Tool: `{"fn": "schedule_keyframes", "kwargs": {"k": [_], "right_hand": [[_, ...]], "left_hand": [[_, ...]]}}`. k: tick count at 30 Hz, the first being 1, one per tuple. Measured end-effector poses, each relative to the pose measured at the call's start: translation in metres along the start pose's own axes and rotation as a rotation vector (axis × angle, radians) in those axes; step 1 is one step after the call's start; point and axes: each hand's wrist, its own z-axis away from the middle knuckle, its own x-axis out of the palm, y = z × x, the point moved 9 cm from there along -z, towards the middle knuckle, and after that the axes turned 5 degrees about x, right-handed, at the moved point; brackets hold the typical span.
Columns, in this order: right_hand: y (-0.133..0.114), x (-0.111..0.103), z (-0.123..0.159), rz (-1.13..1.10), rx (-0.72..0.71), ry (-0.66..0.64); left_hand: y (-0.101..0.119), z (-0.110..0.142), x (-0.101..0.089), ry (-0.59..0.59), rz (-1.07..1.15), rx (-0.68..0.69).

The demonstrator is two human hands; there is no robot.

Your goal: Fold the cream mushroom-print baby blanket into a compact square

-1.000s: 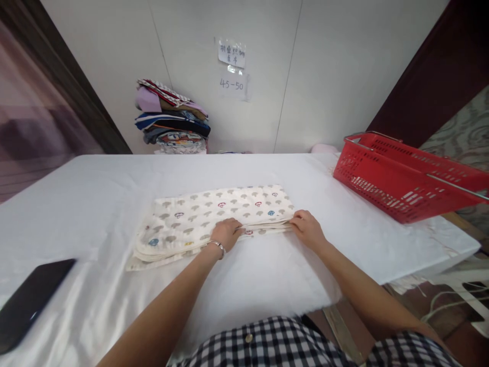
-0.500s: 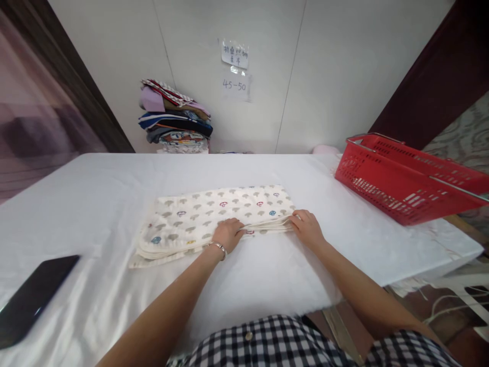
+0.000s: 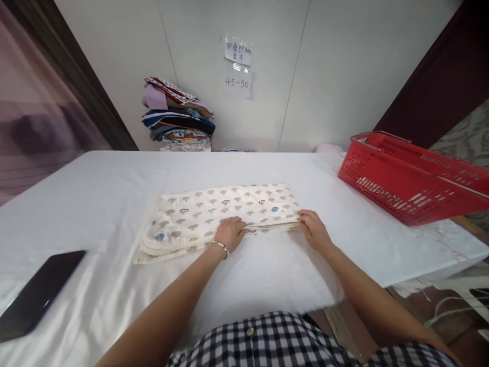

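A cream cloth point(image 3: 217, 210) printed with small mushrooms lies folded in several layers across the white-covered table point(image 3: 248, 171). My left hand point(image 3: 231, 232), with a bracelet at the wrist, grips the cloth's near edge around its middle, fingers on top and curled over the layers. At the near right corner, my right hand point(image 3: 314, 230) pinches the layered edge between thumb and fingers. Toward the left end, the lower layers stick out a little beyond the top one.
A dark phone-like slab point(image 3: 40, 293) lies at the near left. On the right stands a red plastic basket point(image 3: 405, 186) with metal handles. A stack of folded fabrics point(image 3: 179, 117) rises behind the table's far edge, against the wall with paper signs point(image 3: 237, 66).
My right hand has shifted slightly right along the cloth's corner, and the near right edge looks straighter. My left hand stays at the middle. The view has drifted a little.
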Motion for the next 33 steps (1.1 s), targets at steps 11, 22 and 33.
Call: {"fn": "schedule_keyframes", "kwargs": {"k": [11, 22, 33], "right_hand": [[0.013, 0.022, 0.012, 0.259, 0.014, -0.116], [-0.032, 0.039, -0.011, 0.313, -0.144, -0.225], [-0.057, 0.05, -0.019, 0.176, -0.25, -0.177]], "left_hand": [[0.014, 0.006, -0.005, -0.011, -0.061, 0.036], [0.013, 0.007, -0.003, 0.014, -0.08, 0.059], [0.011, 0.008, -0.004, 0.016, -0.057, 0.018]]}}
